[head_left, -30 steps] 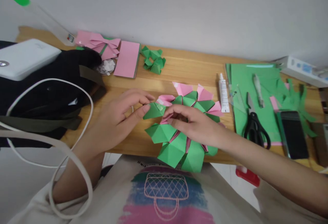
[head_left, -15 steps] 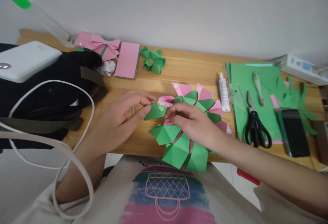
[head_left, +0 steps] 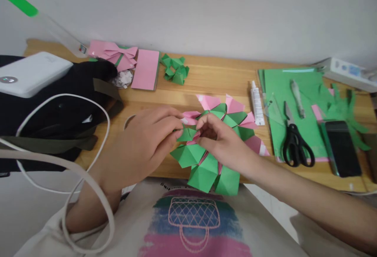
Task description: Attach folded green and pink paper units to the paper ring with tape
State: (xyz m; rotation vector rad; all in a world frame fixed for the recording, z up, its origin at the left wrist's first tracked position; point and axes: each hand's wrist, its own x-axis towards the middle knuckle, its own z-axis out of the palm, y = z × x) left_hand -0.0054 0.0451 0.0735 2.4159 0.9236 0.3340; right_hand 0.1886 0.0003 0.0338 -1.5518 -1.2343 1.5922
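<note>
A folded paper flower (head_left: 216,174) with green and pink petals lies at the table's front edge, partly over it. My left hand (head_left: 153,143) comes in from the left, its thumb and fingers closed on a green paper petal (head_left: 187,134) at the flower's left side. Over the flower's upper left, my right hand (head_left: 219,133) pinches a pink folded part next to that same petal. The fingertips of both hands nearly meet there, and they cover part of the fold. Pink petals (head_left: 209,102) with whitish tips fan out along the far side.
Behind the flower lie a green paper ring (head_left: 175,68), a pink paper stack (head_left: 146,70) and a pink bow (head_left: 120,55). To the right are a glue tube (head_left: 257,104), scissors (head_left: 296,143), green sheets (head_left: 309,92) and a phone (head_left: 342,147). A white cable (head_left: 107,119) loops at left.
My left hand has moved right and turned further over the green petal, bringing it closer to my right hand. My right hand stays pinched at almost the same spot.
</note>
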